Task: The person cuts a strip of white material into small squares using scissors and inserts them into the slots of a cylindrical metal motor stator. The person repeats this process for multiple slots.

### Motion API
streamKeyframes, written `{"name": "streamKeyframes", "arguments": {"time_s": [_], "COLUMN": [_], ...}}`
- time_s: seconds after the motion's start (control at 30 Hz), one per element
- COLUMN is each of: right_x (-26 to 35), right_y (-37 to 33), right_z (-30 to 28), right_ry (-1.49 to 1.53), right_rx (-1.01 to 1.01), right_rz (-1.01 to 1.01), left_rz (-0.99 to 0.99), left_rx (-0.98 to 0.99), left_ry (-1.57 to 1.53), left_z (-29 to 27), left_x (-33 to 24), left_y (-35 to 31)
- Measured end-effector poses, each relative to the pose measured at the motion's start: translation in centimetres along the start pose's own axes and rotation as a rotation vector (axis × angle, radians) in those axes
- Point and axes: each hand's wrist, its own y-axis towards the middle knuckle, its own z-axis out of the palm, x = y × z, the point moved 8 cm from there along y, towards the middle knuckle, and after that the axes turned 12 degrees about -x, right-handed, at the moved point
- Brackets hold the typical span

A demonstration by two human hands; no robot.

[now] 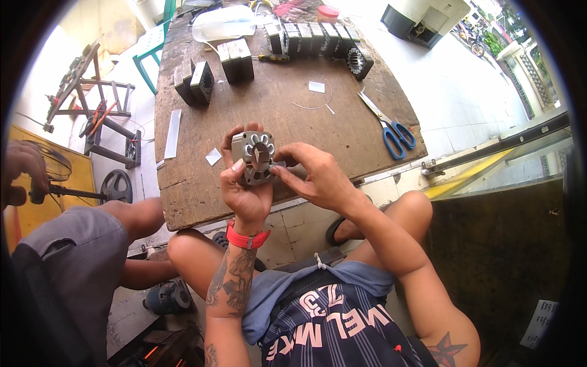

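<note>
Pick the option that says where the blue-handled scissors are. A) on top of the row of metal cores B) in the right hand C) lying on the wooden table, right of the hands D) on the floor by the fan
C: the scissors lie flat on the table, untouched, right of the hands holding the metal core.

Dull grey metal stator core (257, 156), rough worn wooden table (275, 116), blue plastic-handled scissors (391, 128).

The grey metal stator core (257, 156), squarish with rounded slots ringing a central bore, was held upright above the table edge, face toward the person; something pale, perhaps an insulation strip, sat in one slot.
</note>
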Motion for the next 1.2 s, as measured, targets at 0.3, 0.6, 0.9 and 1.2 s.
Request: {"name": "streamKeyframes", "arguments": {"time_s": [0.3,0.6,0.9,1.2], "right_x": [0.4,-0.7,2.1,-2.3], "right_y": [-0.4,-1.2,-3.6,-2.6], "right_z": [-0.3,0.4,2.1,1.6], "right_ry": [-0.08,0.013,-0.263,0.584], "right_rx": [-0.054,-0.152,-0.095,0.099], "right_rz": [-0.108,-0.009,-0.25,0.542], "left_rz": [0.008,-0.02,-0.156,-0.461], "left_rx": [-0.009,-0.044,-0.072,0.021], "left_ry": [0.011,-0.055,-0.256,-0.205], "left_z": [0.2,-0.3,-0.9,-0.2], "left_x": [0.0,0.1,0.2,-0.3], "left_y": [0.2,0.4,0.9,0.8]}}
